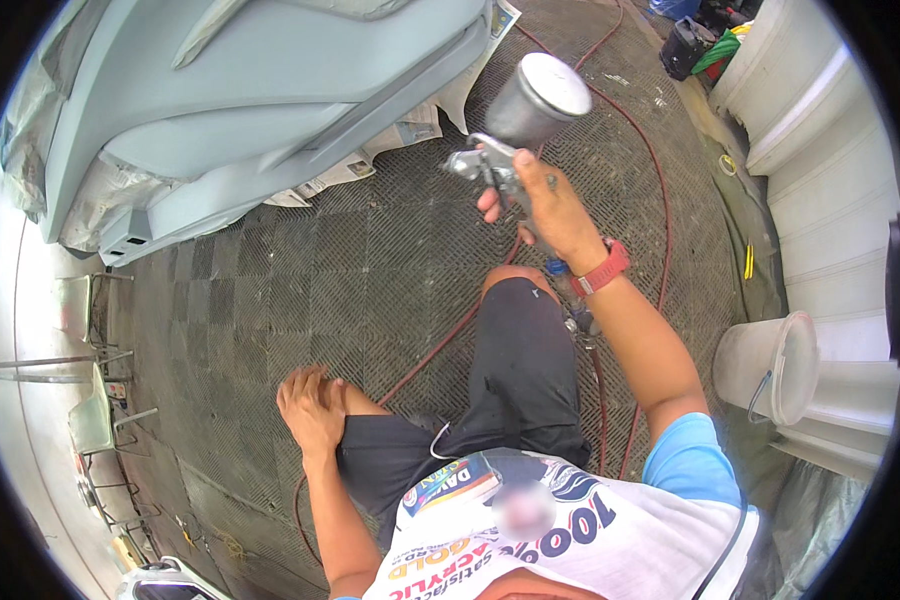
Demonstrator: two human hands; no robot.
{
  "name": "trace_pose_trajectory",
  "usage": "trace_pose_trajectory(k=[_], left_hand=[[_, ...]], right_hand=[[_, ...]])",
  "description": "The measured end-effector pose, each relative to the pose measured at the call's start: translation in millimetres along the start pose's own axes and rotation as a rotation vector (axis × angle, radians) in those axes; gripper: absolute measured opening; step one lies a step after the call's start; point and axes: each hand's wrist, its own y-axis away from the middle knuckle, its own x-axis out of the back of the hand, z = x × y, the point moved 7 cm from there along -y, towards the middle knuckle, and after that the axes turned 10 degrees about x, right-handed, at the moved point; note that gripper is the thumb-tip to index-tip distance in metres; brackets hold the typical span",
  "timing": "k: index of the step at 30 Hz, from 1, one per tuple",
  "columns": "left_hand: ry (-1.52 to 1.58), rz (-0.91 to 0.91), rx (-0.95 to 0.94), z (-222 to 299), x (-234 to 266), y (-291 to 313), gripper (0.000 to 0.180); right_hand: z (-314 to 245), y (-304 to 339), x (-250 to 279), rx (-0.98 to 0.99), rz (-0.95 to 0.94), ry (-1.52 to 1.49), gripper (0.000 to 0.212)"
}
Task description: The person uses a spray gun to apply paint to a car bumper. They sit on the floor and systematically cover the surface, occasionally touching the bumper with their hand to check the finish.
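Left hand (313, 412) rests on the left knee (362, 402), slack, grasping nothing; farther out, right hand (562, 215) grips the spray gun (502, 168), cup (528, 108) just beyond that hand, nozzle (461, 165) pointing left toward the grey panel (305, 60), right hand nearer it

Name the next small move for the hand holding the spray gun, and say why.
Probably ease the right hand leftward, bringing the spray gun nearer the grey panel: the gun's nozzle points roughly that way, but floor shows between them.
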Motion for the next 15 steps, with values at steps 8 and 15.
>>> trace_pose_trajectory(k=[8,15], left_hand=[[-0.032,0.031,0.013,-7.0,-0.5,10.9,0.039],[-0.038,0.033,0.047,-9.6,7.2,20.8,0.035]], right_hand=[[1.1,-31.1,23.8,0.018,0.054,0.114,0.082],[-10.2,-65.6,86.7,0.091,0.32,0.23,0.081]])
